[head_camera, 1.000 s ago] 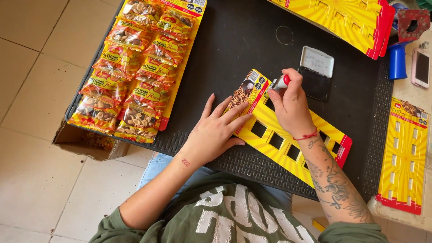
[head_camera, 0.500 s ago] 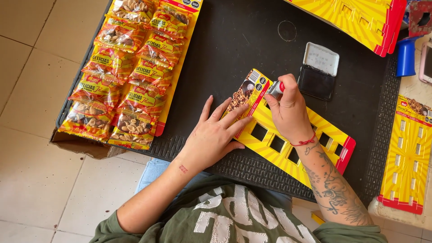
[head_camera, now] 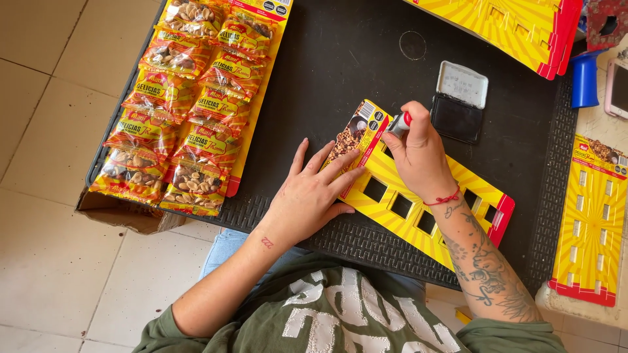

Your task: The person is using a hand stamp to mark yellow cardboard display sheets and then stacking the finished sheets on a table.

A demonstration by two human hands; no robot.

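Right hand (head_camera: 418, 153) clamps a stamp (head_camera: 397, 124) beside the ink pad (head_camera: 458, 103); flat left hand (head_camera: 311, 196) pins the yellow card (head_camera: 418, 196).

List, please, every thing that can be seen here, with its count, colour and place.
display card: one, yellow with red edge and square holes, on the black mat under both hands
stamp: one, small, grey and red, pressed on the card's top end
ink pad: one, black, lid open, behind the card
snack packets: many, yellow and red, in two rows at left
spare cards: yellow, at right and top right
black mat: one, covering the table
left hand: flat on the card
right hand: gripping the stamp
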